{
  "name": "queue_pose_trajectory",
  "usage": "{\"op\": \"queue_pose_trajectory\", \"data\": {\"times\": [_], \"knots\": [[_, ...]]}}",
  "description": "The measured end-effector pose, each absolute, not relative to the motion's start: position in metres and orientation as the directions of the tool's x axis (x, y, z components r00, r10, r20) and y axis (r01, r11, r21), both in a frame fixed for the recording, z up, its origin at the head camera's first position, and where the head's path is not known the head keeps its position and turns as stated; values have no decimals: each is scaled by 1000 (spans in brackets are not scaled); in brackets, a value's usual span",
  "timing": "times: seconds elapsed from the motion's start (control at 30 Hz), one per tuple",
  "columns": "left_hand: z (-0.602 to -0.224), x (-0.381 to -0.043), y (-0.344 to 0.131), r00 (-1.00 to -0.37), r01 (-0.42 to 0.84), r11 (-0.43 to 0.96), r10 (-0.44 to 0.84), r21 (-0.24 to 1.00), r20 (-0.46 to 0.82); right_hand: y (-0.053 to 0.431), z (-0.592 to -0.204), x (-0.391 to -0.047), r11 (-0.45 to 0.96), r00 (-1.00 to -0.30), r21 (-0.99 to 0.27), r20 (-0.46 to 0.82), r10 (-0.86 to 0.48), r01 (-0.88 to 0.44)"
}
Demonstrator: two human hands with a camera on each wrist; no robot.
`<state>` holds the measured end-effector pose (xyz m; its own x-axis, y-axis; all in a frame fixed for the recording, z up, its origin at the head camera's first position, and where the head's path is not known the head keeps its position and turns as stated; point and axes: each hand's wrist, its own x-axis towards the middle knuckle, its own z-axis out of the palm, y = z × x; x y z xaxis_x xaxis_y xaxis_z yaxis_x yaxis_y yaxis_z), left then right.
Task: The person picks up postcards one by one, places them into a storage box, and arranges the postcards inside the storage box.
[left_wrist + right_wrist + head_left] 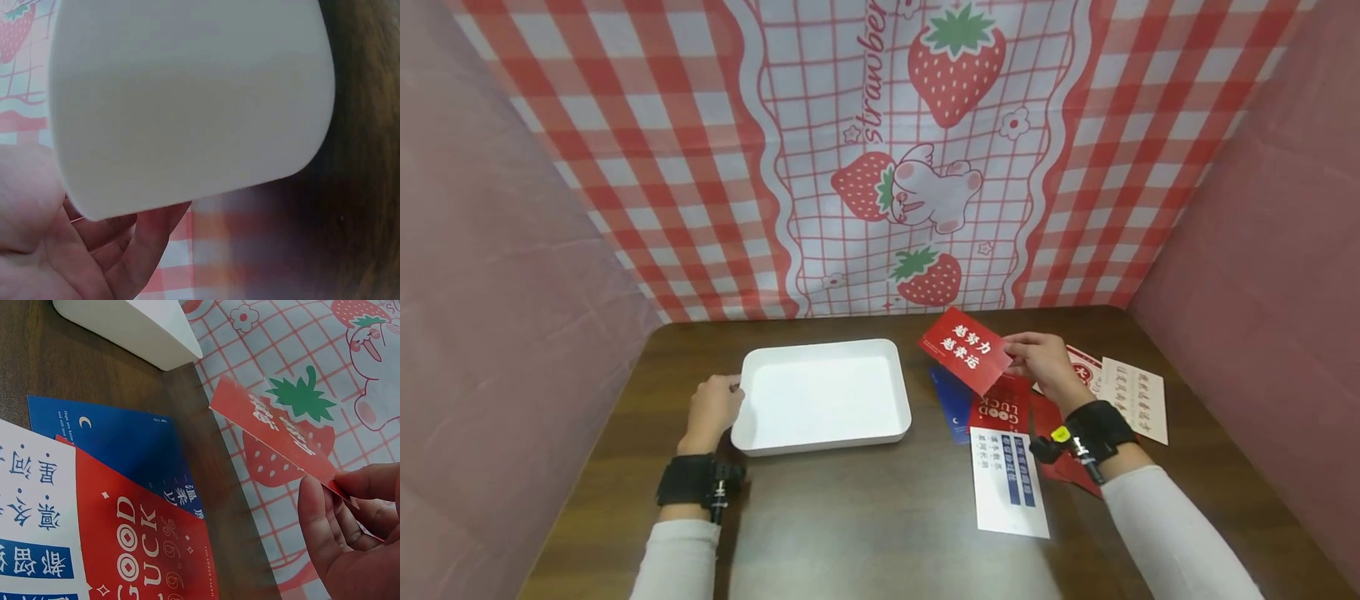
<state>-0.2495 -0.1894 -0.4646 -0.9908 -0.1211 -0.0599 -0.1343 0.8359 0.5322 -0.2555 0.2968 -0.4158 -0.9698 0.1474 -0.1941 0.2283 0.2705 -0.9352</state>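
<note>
red, flat and rectangular, the held card [962, 352] bears two lines of white characters across its middle, with smaller print near its left side. it is raised above the far right part of the brown wooden table [850, 533], to the right of the tray, and it tilts in the right wrist view. the right hand [1043, 364] pinches it by its right edge between thumb and fingers, nearly closed, with only the card between. the left hand [712, 412] has its fingers bent over the left rim of the white tray [820, 402], holding it there with little opening; the tray is plain and shallow, with rounded corners.

one tray, one raised card and at least six more cards are in view. of the cards on the table, one is blue [952, 406], partly under one red "good luck" card [997, 412]; one white card with blue text blocks [1009, 486] overlaps that on the near side. one white card with a red emblem [1086, 367] and one cream card [1142, 402] lie to the far right. more red [1081, 477] shows beneath the right wrist; how many cards make it up cannot be told.
</note>
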Motion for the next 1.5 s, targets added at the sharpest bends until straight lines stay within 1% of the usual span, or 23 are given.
{"op": "queue_pose_trajectory", "data": {"times": [0.23, 0.47, 0.63, 0.8, 1.0, 1.13, 1.37, 1.5], "knots": [[-461, -250, -191, -989, -148, 823, -132, 549, -69, 291, -414, -260, 249, -967, -939, -203, 152, 236], [-460, -250, -191, -983, -182, 790, -146, 586, -109, 288, -411, -260, 237, -965, -939, -218, 145, 248], [-461, -249, -193, -975, -223, 743, -173, 630, -142, 285, -408, -265, 185, -974, -959, -195, 120, 214], [-462, -248, -195, -972, -235, 720, -184, 654, -146, 282, -407, -269, 132, -980, -974, -174, 99, 186], [-464, -248, -195, -967, -255, 702, -185, 665, -175, 279, -407, -268, 157, -967, -957, -227, 113, 243], [-467, -249, -196, -970, -244, 704, -183, 667, -162, 276, -409, -267, 160, -962, -950, -253, 105, 267], [-474, -251, -196, -970, -243, 688, -169, 684, -175, 274, -415, -264, 198, -963, -945, -237, 132, 260], [-474, -251, -195, -968, -250, 680, -170, 689, -183, 269, -414, -264, 194, -965, -950, -220, 141, 245]]}}
